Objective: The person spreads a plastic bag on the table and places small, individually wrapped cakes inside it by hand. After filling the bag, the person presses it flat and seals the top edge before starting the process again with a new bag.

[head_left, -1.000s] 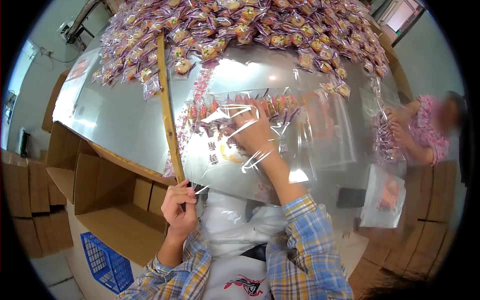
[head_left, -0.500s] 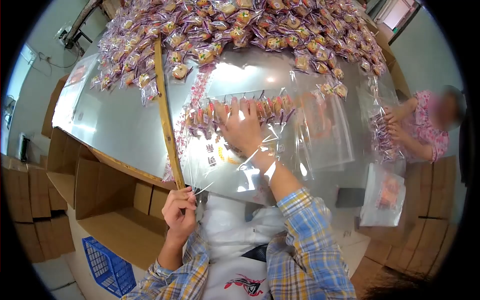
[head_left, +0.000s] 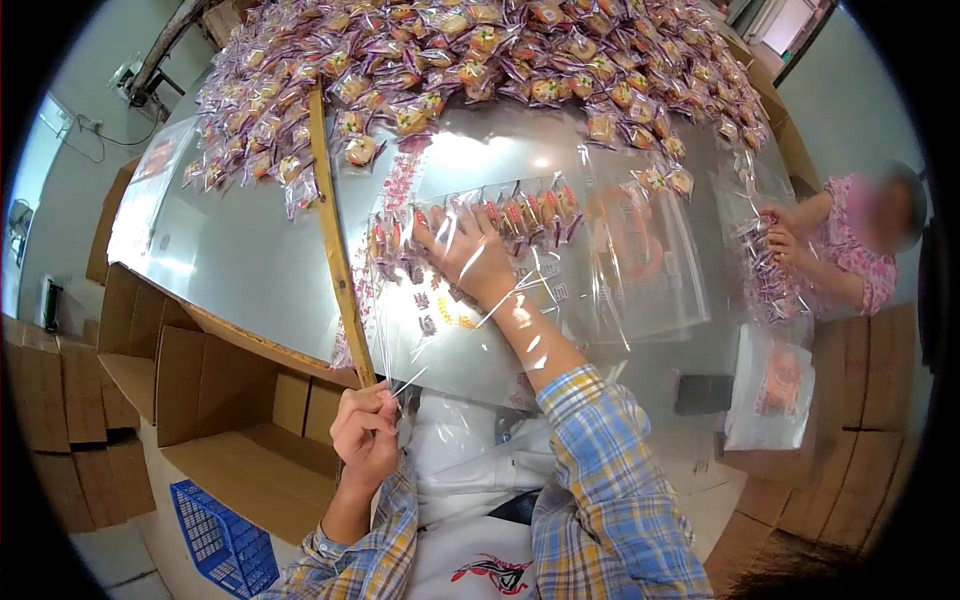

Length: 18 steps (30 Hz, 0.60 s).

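A clear printed plastic bag [head_left: 470, 360] lies at the table's near edge. Inside it is a row of individually wrapped cookies [head_left: 530, 213], standing side by side. My right hand [head_left: 465, 260] reaches into the bag, its fingers apart and resting over the left part of the row; the fingertips are partly hidden among the wrappers. At the near left corner, my left hand [head_left: 365, 430] is closed in a pinch on the edge of the bag's mouth, beside the end of a wooden strip [head_left: 336, 250].
A large heap of wrapped cookies [head_left: 480, 50] covers the table's far side. Flat clear bags [head_left: 650, 265] lie to the right, near another stack of bags [head_left: 770, 390]. A co-worker [head_left: 850, 240] handles a filled bag at right. Cardboard boxes [head_left: 230, 400] and a blue crate [head_left: 225, 540] stand lower left.
My right hand has shifted slightly left along the row of cookies. My left hand keeps its pinch on the bag's edge. The co-worker's hands have moved a little.
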Motion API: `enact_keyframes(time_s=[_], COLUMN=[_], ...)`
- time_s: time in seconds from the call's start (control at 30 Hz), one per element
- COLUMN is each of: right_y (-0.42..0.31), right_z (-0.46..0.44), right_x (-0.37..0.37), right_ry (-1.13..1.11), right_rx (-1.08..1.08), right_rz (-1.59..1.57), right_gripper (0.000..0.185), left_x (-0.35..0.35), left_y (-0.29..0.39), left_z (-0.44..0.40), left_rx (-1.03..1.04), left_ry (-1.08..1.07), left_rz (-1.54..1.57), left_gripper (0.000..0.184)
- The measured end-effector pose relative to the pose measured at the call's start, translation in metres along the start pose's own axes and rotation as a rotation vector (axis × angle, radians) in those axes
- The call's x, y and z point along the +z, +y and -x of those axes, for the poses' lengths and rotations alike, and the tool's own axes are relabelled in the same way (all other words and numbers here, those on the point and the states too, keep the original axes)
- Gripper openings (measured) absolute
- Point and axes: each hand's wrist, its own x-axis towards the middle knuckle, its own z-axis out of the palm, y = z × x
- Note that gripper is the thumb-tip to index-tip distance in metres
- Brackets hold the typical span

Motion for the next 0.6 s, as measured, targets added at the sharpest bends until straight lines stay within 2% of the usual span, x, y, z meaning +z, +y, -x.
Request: enact_keyframes(time_s=[0.07, 0.2, 0.33, 0.47, 0.6], right_y=[0.002, 0.006, 0.043, 0.073, 0.075], right_z=[-0.002, -0.003, 0.019, 0.032, 0.036], right_x=[0.002, -0.039, -0.063, -0.068, -0.067], right_ry=[-0.062, -0.119, -0.176, -0.285, -0.319], right_rx=[0.013, -0.001, 0.046, 0.03, 0.065], right_rz=[0.005, -0.085, -0.07, 0.031, 0.039], right_gripper=[0.066, 0.071, 0.074, 0.066, 0.066], left_x=[-0.001, -0.006, -0.011, -0.016, -0.014], left_y=[-0.001, -0.012, -0.015, -0.016, -0.016], left_z=[-0.006, -0.014, -0.009, -0.015, -0.017], left_rx=[0.001, 0.029, -0.069, 0.042, 0.073], left_ry=[0.005, -0.032, 0.034, -0.091, -0.071], left_rz=[-0.024, -0.086, -0.12, -0.121, -0.129], left_gripper=[0.026, 0.023, 0.019, 0.021, 0.022])
